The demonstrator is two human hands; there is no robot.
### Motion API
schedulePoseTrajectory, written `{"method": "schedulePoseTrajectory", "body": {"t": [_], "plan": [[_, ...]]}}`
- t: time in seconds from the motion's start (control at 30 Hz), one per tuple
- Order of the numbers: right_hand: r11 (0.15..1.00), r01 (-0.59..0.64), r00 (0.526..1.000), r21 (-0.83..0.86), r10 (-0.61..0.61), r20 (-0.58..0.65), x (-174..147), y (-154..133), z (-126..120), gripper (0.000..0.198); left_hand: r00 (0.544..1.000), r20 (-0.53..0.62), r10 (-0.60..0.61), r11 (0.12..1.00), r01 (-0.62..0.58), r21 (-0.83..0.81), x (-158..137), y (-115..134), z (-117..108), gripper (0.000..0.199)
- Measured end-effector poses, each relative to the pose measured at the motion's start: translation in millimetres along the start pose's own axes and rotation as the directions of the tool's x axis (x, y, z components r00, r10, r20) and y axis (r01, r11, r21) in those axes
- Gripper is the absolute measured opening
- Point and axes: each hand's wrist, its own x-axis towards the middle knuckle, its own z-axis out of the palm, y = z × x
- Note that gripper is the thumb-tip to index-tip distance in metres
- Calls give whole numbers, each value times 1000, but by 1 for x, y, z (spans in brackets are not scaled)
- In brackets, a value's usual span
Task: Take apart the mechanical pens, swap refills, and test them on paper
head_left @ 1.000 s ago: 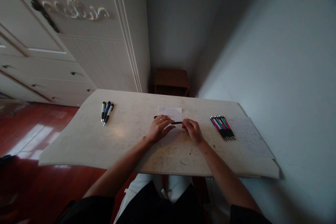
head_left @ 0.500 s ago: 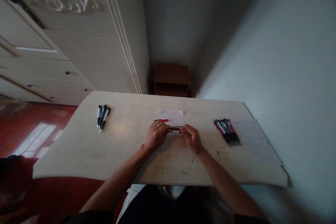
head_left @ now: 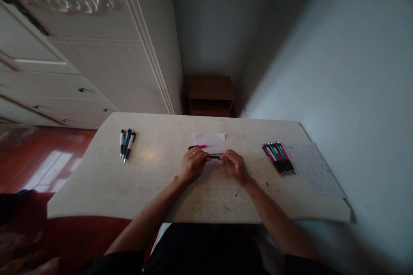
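My left hand (head_left: 193, 164) and my right hand (head_left: 236, 166) are close together over the middle of the table. Both have their fingers closed on a thin black pen (head_left: 214, 157), which lies level between them. The fingers hide its two ends. Just beyond my left hand lies a pink and black pen (head_left: 200, 146), partly on a small sheet of paper with writing (head_left: 215, 139).
The white table (head_left: 155, 189) carries a few thick pens (head_left: 127, 145) at left. Several coloured pens with black grips (head_left: 279, 159) lie in a row at right, beside a larger written sheet (head_left: 311, 167). A white cabinet (head_left: 155, 51) and a wall (head_left: 361, 94) flank the table.
The camera view has shifted slightly. Both hands keep hold of the black pen in nearly the same place, with the right hand's fingers slightly altered.
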Motion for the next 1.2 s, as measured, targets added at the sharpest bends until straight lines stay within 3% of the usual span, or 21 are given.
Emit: {"method": "schedulePoseTrajectory", "body": {"t": [0.33,0.57,0.8,0.9,1.2], "plan": [[992,-74,996,103,70,47,-2,0,0,38,1000,-7,-15,997,15,-71,0,-1,-2,9],[963,-183,983,197,172,70,0,5,1,46,999,-27,-46,998,45,-33,3,-1,0,13],[917,-315,949,245,304,81,0,11,0,59,999,-54,6,1000,-6,-6,7,-8,4,15],[939,-286,958,190,282,47,1,6,0,52,998,-64,22,1000,-23,-10,8,-9,4,14],[998,-56,997,-8,55,-50,11,5,2,46,1000,10,-10,1000,10,-3,11,-8,3,20]]}}
